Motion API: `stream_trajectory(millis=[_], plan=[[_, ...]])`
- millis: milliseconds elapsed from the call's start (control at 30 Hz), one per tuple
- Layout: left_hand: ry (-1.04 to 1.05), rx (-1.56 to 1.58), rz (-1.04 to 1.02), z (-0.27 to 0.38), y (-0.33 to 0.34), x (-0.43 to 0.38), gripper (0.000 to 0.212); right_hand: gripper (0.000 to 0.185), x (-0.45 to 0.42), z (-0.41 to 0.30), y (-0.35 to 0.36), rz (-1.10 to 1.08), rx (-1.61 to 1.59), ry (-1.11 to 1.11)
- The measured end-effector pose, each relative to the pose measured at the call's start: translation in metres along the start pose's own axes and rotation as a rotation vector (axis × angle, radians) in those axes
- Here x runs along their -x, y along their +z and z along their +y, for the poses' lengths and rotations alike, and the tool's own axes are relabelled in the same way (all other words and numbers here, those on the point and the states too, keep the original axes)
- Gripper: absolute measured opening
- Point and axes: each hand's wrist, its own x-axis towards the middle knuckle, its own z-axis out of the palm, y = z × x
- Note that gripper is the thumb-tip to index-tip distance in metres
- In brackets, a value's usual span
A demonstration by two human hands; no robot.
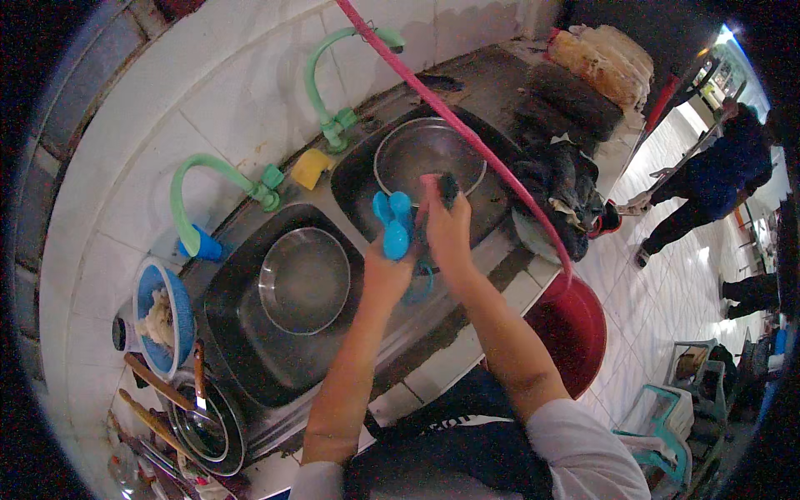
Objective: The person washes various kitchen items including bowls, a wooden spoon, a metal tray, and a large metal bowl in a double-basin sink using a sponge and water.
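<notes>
My left hand (389,270) is closed around blue plastic spoons (396,234) whose rounded bowls point up and away from me. Close beside it, my right hand (449,240) grips a dark scouring pad (449,190). A pink item (427,187) shows between the hands; its kind and which hand bears it are unclear. Both hands are over the near side of the right sink basin (350,178). Beyond them in that basin stands a round metal bowl (431,147). The left basin (250,356) holds another metal bowl (304,281) with liquid in it.
Two green faucets (265,194) (337,134) and a yellow sponge (310,167) line the back. A pink hose (462,128) crosses above the right basin into a red tub (578,331). Pans (234,437) and a blue basket (184,325) stand left. A person (712,175) is at right.
</notes>
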Motion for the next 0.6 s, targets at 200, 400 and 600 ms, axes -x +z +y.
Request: stream_trajectory(millis=[200,400,600], plan=[[-0.056,0.215,-0.044,0.004,-0.002,-0.002,0.025,0.023,-0.025,0.000,-0.010,0.028,-0.064,0.039],[-0.040,0.120,0.032,-0.001,-0.002,-0.002,0.024,0.021,-0.015,-0.013,0.003,0.001,0.262,-0.505],[0.062,-0.047,0.118,-0.001,-0.006,-0.002,0.021,0.021,-0.013,-0.010,0.003,-0.016,0.361,-0.174]])
